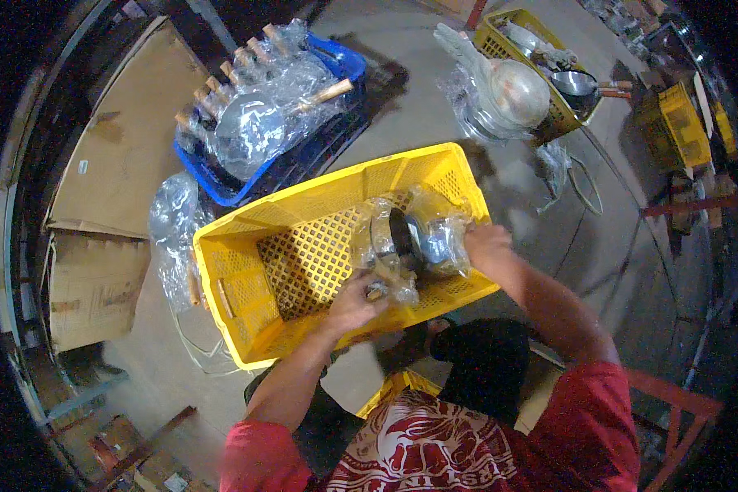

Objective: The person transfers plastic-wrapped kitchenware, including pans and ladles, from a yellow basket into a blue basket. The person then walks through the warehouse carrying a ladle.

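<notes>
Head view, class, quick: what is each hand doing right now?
Left hand: closed on the plastic-wrapped pan, at its lower end.
Right hand: gripping the same wrapped pan's other side.

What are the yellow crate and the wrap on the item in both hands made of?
Yellow crate: looks like moulded plastic, matte, with perforated lattice walls and floor. Wrap: thin clear plastic film, glossy and crinkled, over a dark round item, possibly metal.
</notes>
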Action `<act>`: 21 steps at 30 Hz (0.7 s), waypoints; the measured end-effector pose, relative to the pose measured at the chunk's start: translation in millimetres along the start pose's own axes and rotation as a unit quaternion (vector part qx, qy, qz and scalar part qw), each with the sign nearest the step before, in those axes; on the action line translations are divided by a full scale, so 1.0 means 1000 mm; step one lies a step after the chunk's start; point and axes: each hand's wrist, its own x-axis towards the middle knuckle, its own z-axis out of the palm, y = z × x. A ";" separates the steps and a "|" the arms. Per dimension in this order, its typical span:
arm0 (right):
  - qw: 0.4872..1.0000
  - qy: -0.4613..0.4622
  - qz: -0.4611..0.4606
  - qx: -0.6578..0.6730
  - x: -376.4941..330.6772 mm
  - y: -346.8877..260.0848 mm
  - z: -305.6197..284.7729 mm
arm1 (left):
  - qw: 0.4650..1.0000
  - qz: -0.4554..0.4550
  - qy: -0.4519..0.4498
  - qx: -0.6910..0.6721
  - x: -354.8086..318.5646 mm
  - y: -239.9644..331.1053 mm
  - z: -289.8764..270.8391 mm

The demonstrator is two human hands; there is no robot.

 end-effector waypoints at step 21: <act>0.762 0.222 0.143 0.592 -0.205 0.070 0.024 | 0.989 -0.038 0.096 -0.101 -0.008 -0.033 -0.023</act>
